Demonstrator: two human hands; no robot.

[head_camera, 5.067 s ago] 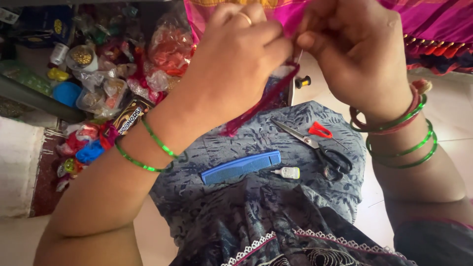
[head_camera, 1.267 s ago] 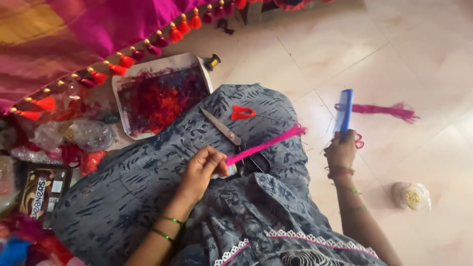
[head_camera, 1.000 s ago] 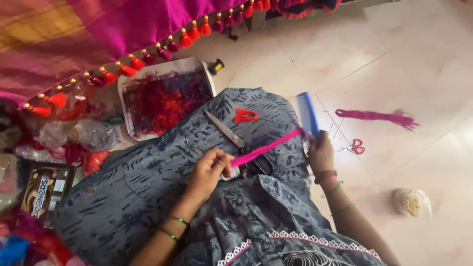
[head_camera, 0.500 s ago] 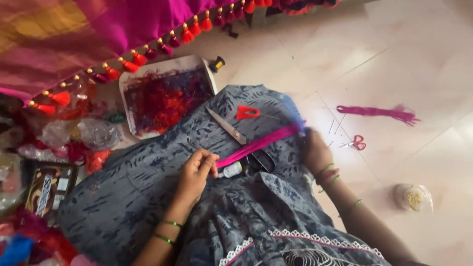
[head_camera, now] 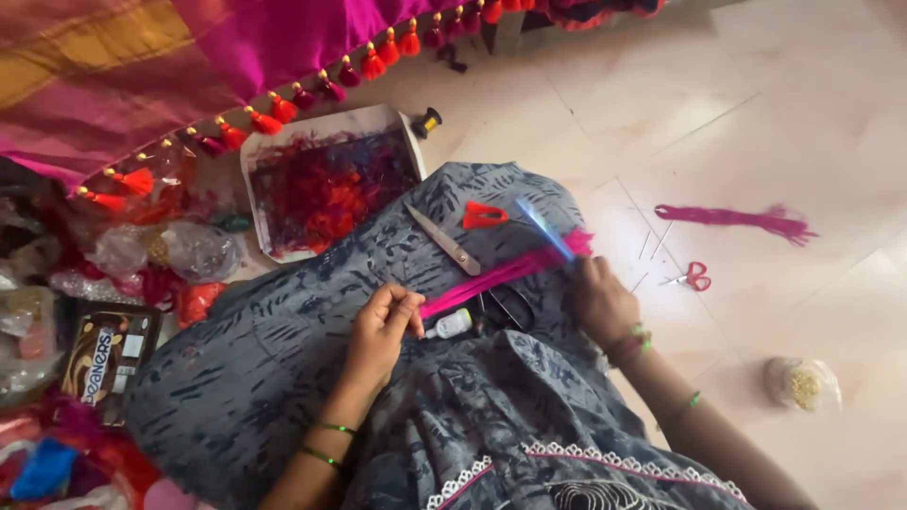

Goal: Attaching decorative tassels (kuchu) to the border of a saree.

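Pink thread bundle pinched by left grip; blue comb, blurred, now over it in right grip.

The blue comb in the right hand is just a motion smear, can't make out teeth or its full length. Right fingertips are hidden behind the pink thread bundle, so the grip isn't readable. Left hand pinches the bundle's near end, tbh the thread tip is buried under the fingers. Black scissors are mostly covered by the threads. Small jar on the floor is too blurry to tell what's in it. Pink cloth cut off at top/left edge.
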